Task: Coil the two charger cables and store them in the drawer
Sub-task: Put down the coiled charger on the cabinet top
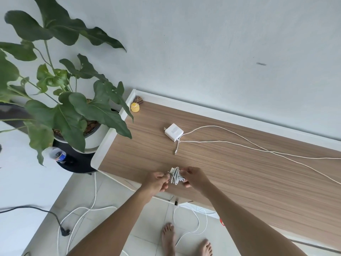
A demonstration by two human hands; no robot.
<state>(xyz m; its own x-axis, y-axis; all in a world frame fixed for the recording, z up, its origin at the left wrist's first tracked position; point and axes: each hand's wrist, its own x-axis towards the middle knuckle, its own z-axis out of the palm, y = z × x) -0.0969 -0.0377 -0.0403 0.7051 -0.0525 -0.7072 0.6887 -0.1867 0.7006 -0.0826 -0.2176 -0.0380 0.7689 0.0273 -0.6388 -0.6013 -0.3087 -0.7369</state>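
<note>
White coiled charger [175, 176] pinched by left hand [156, 182] and right hand [193, 177] at table [239, 172] front edge, second charger [173, 132] uncoiled near back edge.

The surface [239, 191] has a wide bare patch between its front edge and the white charger [173, 132]. The charger's loose cable [271, 152] lies in long lines across the back and the right side. A small yellow toy [135, 107] sits in the far left corner. Big plant leaves [103, 111] hang over the left edge there.
</note>
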